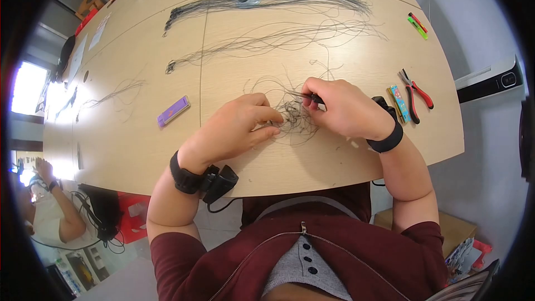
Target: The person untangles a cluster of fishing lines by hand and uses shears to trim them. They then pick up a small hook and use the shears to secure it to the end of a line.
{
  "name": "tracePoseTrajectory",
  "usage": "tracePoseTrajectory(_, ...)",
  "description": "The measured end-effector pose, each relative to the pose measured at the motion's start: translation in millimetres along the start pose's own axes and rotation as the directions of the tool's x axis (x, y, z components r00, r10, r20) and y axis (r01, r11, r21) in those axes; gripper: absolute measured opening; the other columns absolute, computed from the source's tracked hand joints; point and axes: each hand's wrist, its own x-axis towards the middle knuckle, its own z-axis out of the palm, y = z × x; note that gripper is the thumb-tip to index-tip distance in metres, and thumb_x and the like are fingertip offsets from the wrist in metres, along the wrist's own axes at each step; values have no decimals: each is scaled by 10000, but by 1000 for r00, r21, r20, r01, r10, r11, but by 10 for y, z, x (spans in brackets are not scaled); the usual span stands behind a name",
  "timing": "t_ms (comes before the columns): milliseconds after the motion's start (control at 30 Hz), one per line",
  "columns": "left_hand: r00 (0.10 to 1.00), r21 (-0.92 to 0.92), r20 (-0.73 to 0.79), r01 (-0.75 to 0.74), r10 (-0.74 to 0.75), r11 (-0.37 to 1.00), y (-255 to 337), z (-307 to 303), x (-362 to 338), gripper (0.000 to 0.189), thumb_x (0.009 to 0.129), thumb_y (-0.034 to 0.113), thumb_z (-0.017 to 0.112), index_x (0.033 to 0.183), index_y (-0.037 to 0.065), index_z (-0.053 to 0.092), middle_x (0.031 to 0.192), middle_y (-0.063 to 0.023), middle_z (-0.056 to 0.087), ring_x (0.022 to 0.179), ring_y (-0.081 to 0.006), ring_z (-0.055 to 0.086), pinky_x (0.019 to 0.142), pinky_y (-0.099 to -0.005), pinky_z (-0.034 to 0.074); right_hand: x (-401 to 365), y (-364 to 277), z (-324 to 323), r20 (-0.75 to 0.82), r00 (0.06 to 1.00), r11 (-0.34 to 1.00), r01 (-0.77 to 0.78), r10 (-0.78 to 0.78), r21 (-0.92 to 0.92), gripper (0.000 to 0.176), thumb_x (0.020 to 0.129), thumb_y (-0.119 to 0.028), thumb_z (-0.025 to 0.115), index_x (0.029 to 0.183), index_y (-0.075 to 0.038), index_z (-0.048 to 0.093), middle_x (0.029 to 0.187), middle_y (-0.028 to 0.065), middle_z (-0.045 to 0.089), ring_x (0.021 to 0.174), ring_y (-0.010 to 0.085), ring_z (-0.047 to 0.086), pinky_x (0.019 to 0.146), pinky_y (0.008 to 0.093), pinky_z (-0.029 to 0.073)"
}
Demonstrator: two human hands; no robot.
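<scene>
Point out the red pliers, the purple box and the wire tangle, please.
red pliers (409, 83): head view, on the joint.
purple box (173, 111): head view, its top face.
wire tangle (298, 126): head view, its middle strands.

Dark tool (315, 99) buried in the right hand (345, 110) — perhaps a hook, tangled strands (294, 118) at the fingertips too fine to separate, grip of the left hand (237, 127) on them hidden.

**Dark Strands Spread Across Wooden Table**

A pale wooden table (139, 150) was pictured strewn with dark strands. A long bundle (267, 0) was laid along its far side, a thinner bundle (267, 42) nearer, and a loose tangle (290, 118) at the middle. A purple case (173, 111) was set to the left, red-handled pliers (415, 90) to the right.
</scene>
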Motion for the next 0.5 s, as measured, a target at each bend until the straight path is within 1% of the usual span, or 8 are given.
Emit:
tracePoseTrajectory(67,1000,-11,1,-5,5,1000,-12,1,4,200,788,161,627,956,52,635,821,-100,548,730,-231,544,648,-306,437,-2,11,-24,-20,999,999,31,-30,24,138,744,-79,542,874,-41,518,752,148,600,742,344,577,638,411,448)
tracePoseTrajectory(167,1000,-11,16,7,-7,1000,-9,-13,-2,187,791,146,620,948,45,633,818,-101,553,734,-230,548,649,-306,439,-44,64,11,-19,987,974,155,-160,-163,145,741,-81,546,876,-38,510,736,147,597,730,346,578,636,416,453)
tracePoseTrajectory(267,1000,-18,22,1,0,1000,-16,-27,-8,171,793,129,612,936,37,633,814,-101,555,729,-227,551,643,-302,440,-41,49,42,12,995,956,95,-95,-277,161,732,-80,555,878,-38,502,736,149,592,722,344,576,637,418,456)
tracePoseTrajectory(367,1000,-39,10,-5,5,999,-41,-30,-7,159,792,110,609,927,29,632,813,-98,557,707,-212,549,627,-288,439,-43,10,28,65,998,959,36,-18,-281,161,734,-77,551,881,-37,499,759,180,582,739,360,563,633,420,449)
tracePoseTrajectory(467,999,-94,-50,5,-9,996,-11,-44,0,145,786,87,614,915,22,633,808,-83,559,675,-178,532,607,-263,431,-13,19,-19,29,1000,996,-9,12,-90,146,737,-63,562,858,-34,486,747,132,588,663,296,573,592,371,447)
tracePoseTrajectory(500,997,-117,-78,8,-17,993,16,-55,0,140,784,79,617,910,20,634,806,-76,559,664,-164,524,601,-254,428,-11,7,-42,-4,1000,994,-20,20,105,141,739,-59,571,846,-39,481,742,101,581,637,260,559,577,350,438)
